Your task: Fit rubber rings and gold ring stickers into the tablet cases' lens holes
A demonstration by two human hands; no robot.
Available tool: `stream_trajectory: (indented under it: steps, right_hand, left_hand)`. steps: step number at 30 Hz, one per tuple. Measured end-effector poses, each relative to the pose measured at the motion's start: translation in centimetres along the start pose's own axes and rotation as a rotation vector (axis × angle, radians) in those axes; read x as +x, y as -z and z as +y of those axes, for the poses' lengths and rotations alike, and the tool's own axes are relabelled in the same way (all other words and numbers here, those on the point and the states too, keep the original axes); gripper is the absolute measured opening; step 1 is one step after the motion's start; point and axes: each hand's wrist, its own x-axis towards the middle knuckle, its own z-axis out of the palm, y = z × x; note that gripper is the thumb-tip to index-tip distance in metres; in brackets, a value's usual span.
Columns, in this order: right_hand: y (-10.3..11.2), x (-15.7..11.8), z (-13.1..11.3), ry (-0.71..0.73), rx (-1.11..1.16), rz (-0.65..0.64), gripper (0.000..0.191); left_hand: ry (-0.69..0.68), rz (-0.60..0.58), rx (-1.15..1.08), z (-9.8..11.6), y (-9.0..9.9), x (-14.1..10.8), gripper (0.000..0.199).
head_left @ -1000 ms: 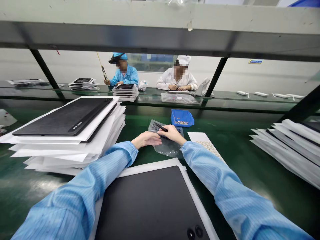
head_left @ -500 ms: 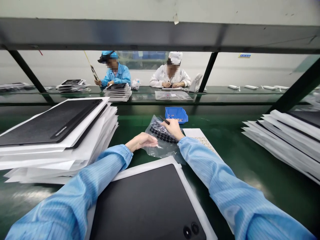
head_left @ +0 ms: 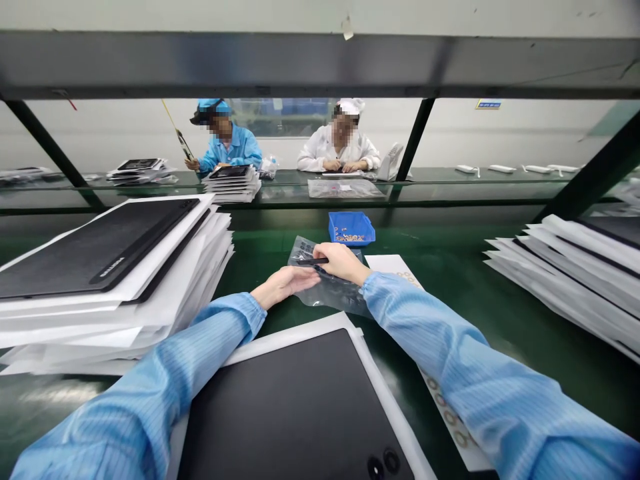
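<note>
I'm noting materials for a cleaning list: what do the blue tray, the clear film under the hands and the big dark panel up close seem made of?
The blue tray looks like moulded plastic: even colour, thin walls. The clear film seems thin, glossy plastic, see-through and creased. The dark panel looks smooth and matte; coated metal or plastic, I can't tell.

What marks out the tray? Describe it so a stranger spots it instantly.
On the green table, find the clear bag by the right hand. Just beyond sits an open tray of small loose pieces, bright blue, unlike that bag and the white card.
</note>
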Motion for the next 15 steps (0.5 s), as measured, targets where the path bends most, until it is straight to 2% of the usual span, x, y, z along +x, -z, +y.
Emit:
stream_trajectory:
  steps: [6,8,12,15]
  right_hand:
    - [-0.1,-1.0,1.1,-0.046,0.092,0.034,0.010]
    - [-0.4,-1.2,1.5,-0.064,0.161,0.017,0.004]
    - [-0.8,-1.3,1.8,-0.081,0.292,-0.023,0.007]
    - [-1.0,-1.3,1.5,-0.069,0.351,-0.032,0.008]
  left_hand:
    - [0.046,-0.049,-0.002,0.2,-0.2,-0.2,0.031]
    - [0.098,-0.071,0.015,1.0,0.0,-0.6,0.031]
    - [0.228,-0.096,0.068,2.9,0.8,-1.2,0.035]
    - [0.258,-0.097,0.092,3.5,1.2,-1.1,0.037]
